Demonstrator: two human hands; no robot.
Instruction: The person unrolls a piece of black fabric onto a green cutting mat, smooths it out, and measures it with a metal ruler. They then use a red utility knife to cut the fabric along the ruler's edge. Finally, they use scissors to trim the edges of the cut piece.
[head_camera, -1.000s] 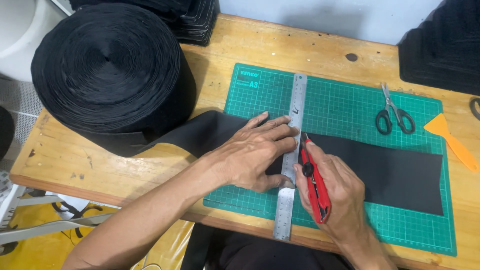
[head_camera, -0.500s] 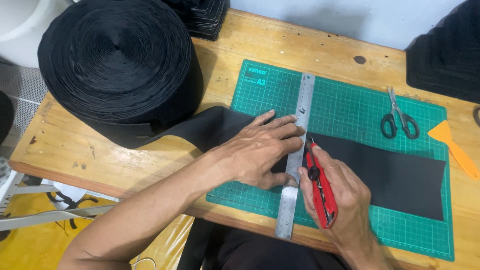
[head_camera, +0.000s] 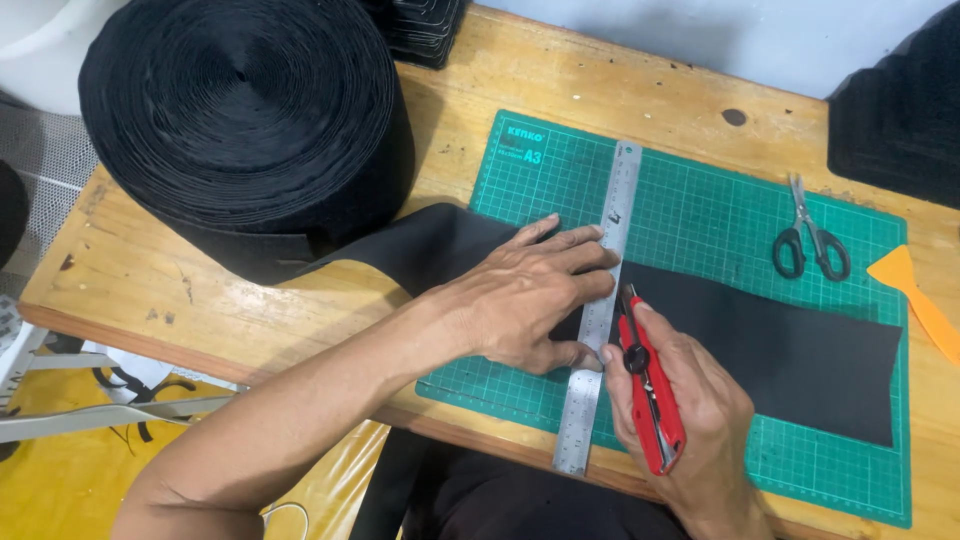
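Sliding the red knife (head_camera: 650, 395) nearer along the ruler (head_camera: 600, 310).

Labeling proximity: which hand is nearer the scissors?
Right. The right hand grips the red utility knife beside the steel ruler, on the scissors' side. The left hand presses the ruler from the far side.

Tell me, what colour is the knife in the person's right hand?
Red, with a black slider knob; the knife shows clearly in the head view.
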